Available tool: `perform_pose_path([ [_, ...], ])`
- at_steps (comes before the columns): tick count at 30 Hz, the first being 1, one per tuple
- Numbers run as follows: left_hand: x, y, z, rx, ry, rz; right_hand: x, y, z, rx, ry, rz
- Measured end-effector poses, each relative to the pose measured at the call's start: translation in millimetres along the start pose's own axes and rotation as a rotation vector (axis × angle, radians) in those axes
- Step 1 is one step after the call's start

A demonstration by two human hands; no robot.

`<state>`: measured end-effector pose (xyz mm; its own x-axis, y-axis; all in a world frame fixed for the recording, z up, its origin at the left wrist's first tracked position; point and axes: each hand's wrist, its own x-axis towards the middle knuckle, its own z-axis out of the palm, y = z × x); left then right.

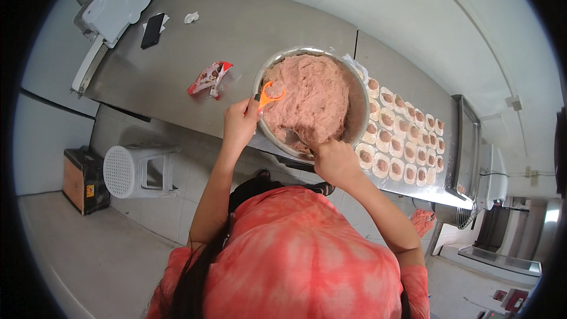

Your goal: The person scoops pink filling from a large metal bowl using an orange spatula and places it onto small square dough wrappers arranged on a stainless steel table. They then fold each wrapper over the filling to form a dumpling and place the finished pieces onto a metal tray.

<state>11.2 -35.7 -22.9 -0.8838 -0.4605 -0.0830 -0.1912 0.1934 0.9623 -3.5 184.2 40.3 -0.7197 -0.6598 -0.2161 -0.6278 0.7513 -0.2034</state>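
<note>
A large steel bowl (358,119) full of pink minced meat (313,91) stands on the steel table in front of me. My left hand (241,123), at the bowl's left rim, is closed around an orange plastic tool (270,95) with a rounded, loop-like head, which lies over the meat. At the near right rim, my right hand (333,159) is closed with its fingers pointing into the bowl; what it grips, if anything, is hidden. Just right of the bowl lie rows of round dough wrappers (381,165), most with a small lump of meat on top.
On the table (195,41) to the left lie a torn red packet (210,79), a black phone (153,30) and a crumpled white tissue (191,18). Metal trays (466,142) stand at the right end. A white stool (139,171) and a box (85,180) are on the floor at left.
</note>
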Motion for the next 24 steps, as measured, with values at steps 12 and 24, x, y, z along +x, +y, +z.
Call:
perform_pose_path([
  [12,6.6,2.2,0.1,-0.047,-0.158,-0.100,-0.2,16.6,-18.5,0.146,0.549,0.037],
  [24,3.6,22.9,2.4,-0.095,-0.212,-0.111,-1.8,27.8,9.1,-0.200,0.628,-0.007],
])
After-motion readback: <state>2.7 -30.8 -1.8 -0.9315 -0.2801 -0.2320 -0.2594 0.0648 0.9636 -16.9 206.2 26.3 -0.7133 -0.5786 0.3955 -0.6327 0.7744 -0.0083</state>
